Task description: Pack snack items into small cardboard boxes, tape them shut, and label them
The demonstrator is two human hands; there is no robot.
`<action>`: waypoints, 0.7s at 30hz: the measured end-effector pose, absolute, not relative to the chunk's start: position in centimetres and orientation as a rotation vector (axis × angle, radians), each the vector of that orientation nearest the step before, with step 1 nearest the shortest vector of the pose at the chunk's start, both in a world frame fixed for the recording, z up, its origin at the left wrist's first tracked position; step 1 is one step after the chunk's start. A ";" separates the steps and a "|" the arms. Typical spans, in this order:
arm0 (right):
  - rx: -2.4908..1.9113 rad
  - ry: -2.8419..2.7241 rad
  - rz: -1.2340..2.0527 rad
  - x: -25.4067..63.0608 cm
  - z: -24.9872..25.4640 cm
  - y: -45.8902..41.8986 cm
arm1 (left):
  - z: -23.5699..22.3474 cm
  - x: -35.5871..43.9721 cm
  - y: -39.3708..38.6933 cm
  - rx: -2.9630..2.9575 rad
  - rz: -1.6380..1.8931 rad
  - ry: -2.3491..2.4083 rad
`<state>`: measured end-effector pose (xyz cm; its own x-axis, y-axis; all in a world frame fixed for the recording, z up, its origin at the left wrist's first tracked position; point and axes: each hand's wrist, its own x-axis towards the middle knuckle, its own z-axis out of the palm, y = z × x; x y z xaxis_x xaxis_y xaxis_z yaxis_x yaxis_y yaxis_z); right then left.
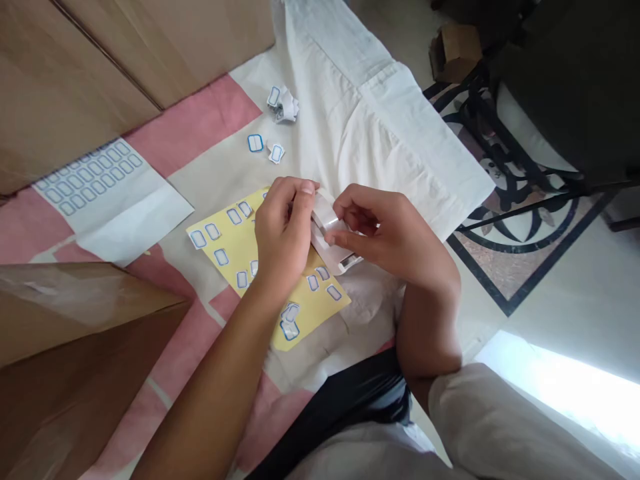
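1. While I watched through the head camera, the left hand (285,230) was closed on the left side of what looked like a white tape dispenser (319,235).
2. The right hand (380,230) was at its other side, thumb and fingers bent against the tape roll (326,210); I could not tell whether they pinched a tape end.
3. The dispenser was over the right edge of a yellow sheet (315,313), where small blue-bordered paper labels (199,239) lay scattered, a few overlapping.
4. I judged the step in hand to be working tape loose from the roll.
5. To my mind, the next move called for a steady left hold and a controlled pull from the right, clear of the labels.
6. Farther off, I saw a printed label sheet (117,190) and crumpled paper scraps (287,107) on the cloth (200,127).
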<state>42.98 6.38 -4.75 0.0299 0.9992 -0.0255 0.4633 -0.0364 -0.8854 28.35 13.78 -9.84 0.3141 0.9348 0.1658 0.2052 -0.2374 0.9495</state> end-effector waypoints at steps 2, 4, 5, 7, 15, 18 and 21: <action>-1.539 -1.529 0.941 43.2 -5.1 6.6 | -9.7 28.3 13.8 1.663 1.000 1.040; -1.503 -1.530 0.950 43.3 -5.3 6.7 | -9.6 28.2 13.8 1.660 1.003 1.025; -1.489 -1.530 0.957 43.4 -5.4 6.8 | -9.6 28.2 13.8 1.658 1.005 1.018; -1.463 -1.530 0.975 43.5 -5.4 6.9 | -9.7 28.2 13.8 1.656 1.008 1.008; -1.416 -1.508 0.988 43.2 -5.2 7.2 | -9.8 28.1 13.9 1.686 1.022 0.988; -1.425 -1.485 1.003 43.2 -5.2 7.3 | -9.8 28.2 14.0 1.692 1.037 0.982; -1.432 -1.463 1.033 43.3 -5.2 7.4 | -10.0 28.2 14.0 1.690 1.061 0.970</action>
<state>43.33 7.39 -5.17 -0.0134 0.9998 0.0115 0.3234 0.0152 -0.9461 28.19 14.05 -10.00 0.3273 0.9151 0.2355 0.1526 -0.2971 0.9426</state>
